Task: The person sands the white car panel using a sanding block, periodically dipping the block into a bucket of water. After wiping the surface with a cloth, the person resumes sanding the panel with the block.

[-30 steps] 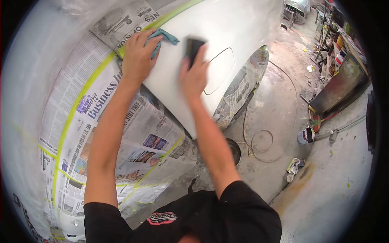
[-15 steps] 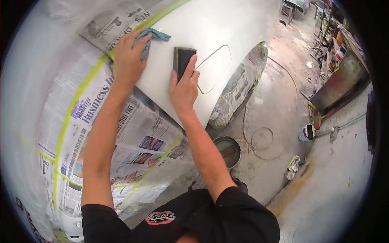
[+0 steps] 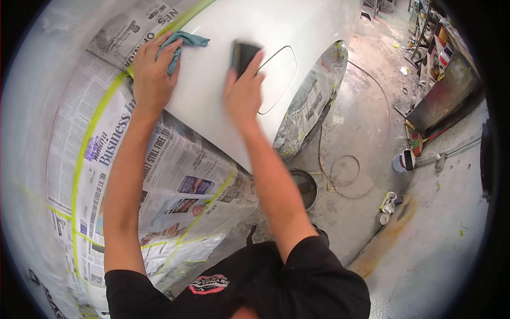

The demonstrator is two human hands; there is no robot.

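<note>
A white car body panel (image 3: 202, 98) with a rounded-square seam (image 3: 294, 56) lies under both my hands. My left hand (image 3: 151, 77) rests at the panel's taped edge, its fingers closed on a crumpled teal cloth (image 3: 188, 39). My right hand (image 3: 245, 101) grips a dark sanding block (image 3: 245, 56) against the white surface, left of the seam; hand and block are slightly blurred. Newspaper sheets (image 3: 159, 170) with yellow-green masking tape (image 3: 87, 143) cover the bodywork around my left arm.
A covered wheel (image 3: 316, 95) stands right of the panel. Below it are a round basin of water (image 3: 307, 189) and a coiled hose (image 3: 345, 170) on the floor. A small white bucket (image 3: 402, 162) and cluttered shelves (image 3: 441, 58) line the right wall.
My right hand has moved the sanding block farther up the panel, away from me. My left hand stays at about the same spot with the cloth. The whole view has shifted slightly.
</note>
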